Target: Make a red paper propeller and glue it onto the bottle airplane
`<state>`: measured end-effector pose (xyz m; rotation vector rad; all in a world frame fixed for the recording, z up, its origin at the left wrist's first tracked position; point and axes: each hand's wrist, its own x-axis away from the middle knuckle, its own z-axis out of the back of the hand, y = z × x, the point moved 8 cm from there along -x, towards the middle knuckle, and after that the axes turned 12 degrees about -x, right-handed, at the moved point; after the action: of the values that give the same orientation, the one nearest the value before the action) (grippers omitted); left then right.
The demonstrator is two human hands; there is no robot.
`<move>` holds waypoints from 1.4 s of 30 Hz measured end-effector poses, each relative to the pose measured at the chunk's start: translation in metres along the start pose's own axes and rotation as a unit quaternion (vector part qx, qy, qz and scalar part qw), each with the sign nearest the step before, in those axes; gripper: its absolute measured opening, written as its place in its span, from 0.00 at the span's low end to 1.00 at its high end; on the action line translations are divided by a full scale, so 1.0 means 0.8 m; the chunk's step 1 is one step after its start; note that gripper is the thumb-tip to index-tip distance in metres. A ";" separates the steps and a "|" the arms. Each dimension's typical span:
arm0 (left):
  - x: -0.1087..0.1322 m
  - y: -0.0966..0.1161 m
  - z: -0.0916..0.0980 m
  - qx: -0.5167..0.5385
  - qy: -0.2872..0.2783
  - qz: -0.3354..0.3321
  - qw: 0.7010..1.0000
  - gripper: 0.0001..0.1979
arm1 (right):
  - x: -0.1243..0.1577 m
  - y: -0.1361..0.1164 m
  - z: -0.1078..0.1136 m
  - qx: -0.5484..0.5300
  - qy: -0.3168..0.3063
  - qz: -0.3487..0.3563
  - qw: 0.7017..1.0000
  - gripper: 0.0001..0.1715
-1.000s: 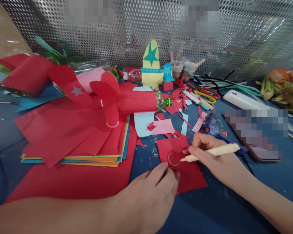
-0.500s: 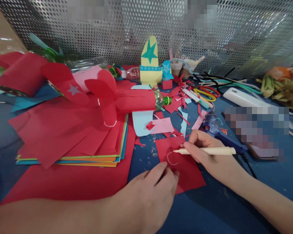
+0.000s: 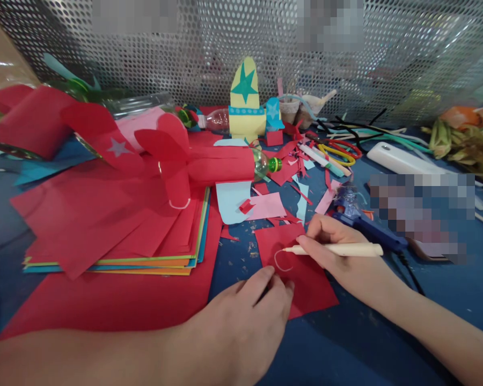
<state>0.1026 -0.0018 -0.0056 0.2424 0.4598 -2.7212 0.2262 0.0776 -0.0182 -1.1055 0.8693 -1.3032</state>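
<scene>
My right hand (image 3: 342, 257) is closed around a cream-coloured marker pen (image 3: 356, 250), held almost level with its tip pointing left. The tip touches a red paper sheet (image 3: 312, 292) at the upper end of a pale, unclosed curved line (image 3: 276, 264). My left hand (image 3: 245, 321) rests on the sheet's lower left part, fingers bent and a little apart, pressing it against the blue table. Its fingertips lie just below the curve. Left of the sheet, a green-capped plastic bottle wrapped in red paper (image 3: 221, 163), with red fins, lies on its side.
A stack of coloured paper (image 3: 116, 225), mostly red on top, stands at left. Paper scraps (image 3: 268, 206) litter the middle. A blue glue gun (image 3: 364, 228), yellow-handled scissors (image 3: 340, 155) and a phone-like object (image 3: 418, 220) lie at right. Behind is a perforated metal screen (image 3: 209, 48).
The marker tip has shifted very slightly left at the top of the curve. My left hand stays in place on the red sheet. The whole view has moved a little.
</scene>
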 end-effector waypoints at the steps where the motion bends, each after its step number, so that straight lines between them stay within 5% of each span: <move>1: 0.000 0.000 0.001 0.002 0.004 -0.003 1.000 0.16 | 0.000 -0.002 0.001 0.009 0.001 0.008 1.000 0.13; 23: -0.002 -0.001 0.003 0.001 0.001 -0.022 1.000 0.18 | 0.007 -0.018 0.016 0.126 -0.006 0.040 0.991 0.15; 37: -0.002 0.000 0.001 -0.015 -0.001 -0.007 1.000 0.18 | 0.011 -0.012 -0.005 0.093 -0.054 0.039 0.993 0.15; 42: 0.000 0.000 -0.002 0.002 -0.006 -0.018 1.000 0.19 | 0.009 -0.014 0.007 0.029 0.000 0.038 0.999 0.15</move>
<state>0.1028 -0.0016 -0.0069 0.2212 0.4597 -2.7577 0.2290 0.0720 -0.0055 -1.0176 0.8606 -1.2586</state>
